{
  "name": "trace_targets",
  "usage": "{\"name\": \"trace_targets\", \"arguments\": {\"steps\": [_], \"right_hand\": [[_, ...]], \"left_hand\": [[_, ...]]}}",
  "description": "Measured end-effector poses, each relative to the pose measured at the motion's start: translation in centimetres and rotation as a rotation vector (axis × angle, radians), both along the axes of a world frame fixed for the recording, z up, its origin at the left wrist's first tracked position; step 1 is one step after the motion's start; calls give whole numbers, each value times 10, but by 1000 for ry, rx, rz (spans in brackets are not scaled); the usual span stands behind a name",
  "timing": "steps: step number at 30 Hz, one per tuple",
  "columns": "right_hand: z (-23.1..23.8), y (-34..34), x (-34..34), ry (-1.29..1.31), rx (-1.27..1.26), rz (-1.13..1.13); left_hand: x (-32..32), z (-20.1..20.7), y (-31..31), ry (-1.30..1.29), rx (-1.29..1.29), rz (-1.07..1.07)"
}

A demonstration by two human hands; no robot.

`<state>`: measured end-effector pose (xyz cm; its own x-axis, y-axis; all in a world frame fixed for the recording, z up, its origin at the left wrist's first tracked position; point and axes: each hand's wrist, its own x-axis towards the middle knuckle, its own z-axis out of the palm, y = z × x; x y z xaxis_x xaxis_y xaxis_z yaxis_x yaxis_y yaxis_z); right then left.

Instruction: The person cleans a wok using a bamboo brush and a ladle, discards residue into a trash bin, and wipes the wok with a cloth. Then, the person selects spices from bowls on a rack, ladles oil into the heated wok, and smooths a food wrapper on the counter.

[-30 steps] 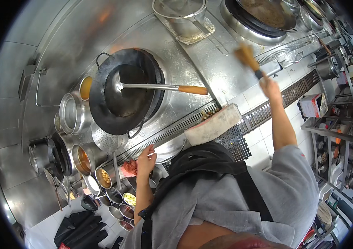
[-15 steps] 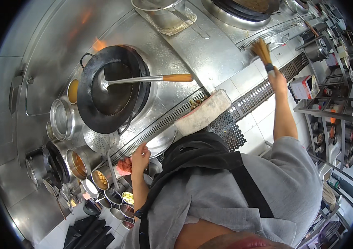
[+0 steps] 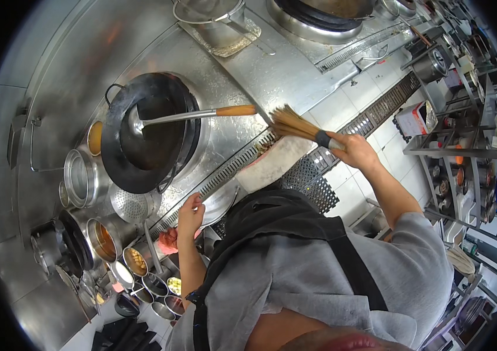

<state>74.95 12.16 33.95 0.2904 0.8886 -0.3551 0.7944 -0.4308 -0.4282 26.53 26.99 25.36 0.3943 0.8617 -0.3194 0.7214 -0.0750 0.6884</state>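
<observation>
My right hand [image 3: 356, 151] is closed round the handle of a bamboo wok brush [image 3: 295, 124]. Its bristles point left, over the counter edge beside the drain slot. A black wok [image 3: 149, 140] sits on the burner at left, with a steel ladle [image 3: 178, 117] lying across it, its wooden handle end near the bristles. My left hand [image 3: 190, 215] is held by the slotted counter edge, fingers loosely bent and apart, with nothing visible in it. Next to it lies a crumpled pinkish-red cloth-like thing [image 3: 168, 240]. A folded whitish cloth [image 3: 272, 167] rests on the counter edge before my apron.
A perforated skimmer [image 3: 129, 203] and a steel pot [image 3: 81, 178] stand left of the wok. Several containers of ingredients [image 3: 136, 261] are at lower left. Another wok [image 3: 324, 11] sits at the far burner. A metal shelf rack [image 3: 465, 153] stands at right, beyond a floor drain [image 3: 371, 117].
My right hand has swung the brush left and nearer, from over the floor drain to the counter edge by the ladle handle. My left hand has shifted slightly; the whole view has moved a little.
</observation>
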Motion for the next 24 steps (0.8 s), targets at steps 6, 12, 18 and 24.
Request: {"name": "trace_targets", "arguments": {"steps": [6,12,18,24], "right_hand": [[28,1,9,-5,243,-58],[-69,93,64,42,229,-31],[-87,188,71,-291,232,-593],[-108,226,-31,-294,186,40]], "left_hand": [[-5,2,-12,14,11,38],[19,6,-23,-47,-125,-3],[-20,3,-39,82,-21,110],[-10,-5,-43,25,-76,123]]}}
